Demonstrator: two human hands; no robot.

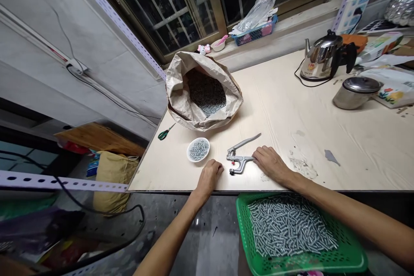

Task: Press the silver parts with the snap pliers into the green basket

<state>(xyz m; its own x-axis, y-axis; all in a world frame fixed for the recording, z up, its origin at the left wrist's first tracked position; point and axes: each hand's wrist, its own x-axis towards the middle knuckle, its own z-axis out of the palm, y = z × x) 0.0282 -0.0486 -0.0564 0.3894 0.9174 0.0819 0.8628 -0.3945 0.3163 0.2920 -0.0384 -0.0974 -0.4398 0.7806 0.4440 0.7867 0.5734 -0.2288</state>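
A pair of grey metal snap-fastener pliers (241,159) lies on the table edge in front of me, its upper handle spread away from the lower one. My right hand (270,164) has its fingers curled at the end of the lower handle. To the left of the pliers, my left hand (209,176) rests on the tabletop with fingers bent together; whatever they pinch is hidden. Just beyond that hand stands a white bowl (188,155) of small silvery metal pieces. Farther back, a large paper sack (176,90) gapes, holding many similar metal pieces.
Below the table edge, a green plastic basket (245,228) holds a heap of short metal pieces. Green-handled scissors (163,134) lie at the left. A kettle (321,58) and a lidded metal pot (351,97) stand back right. A blue basket (255,34) sits on the windowsill.
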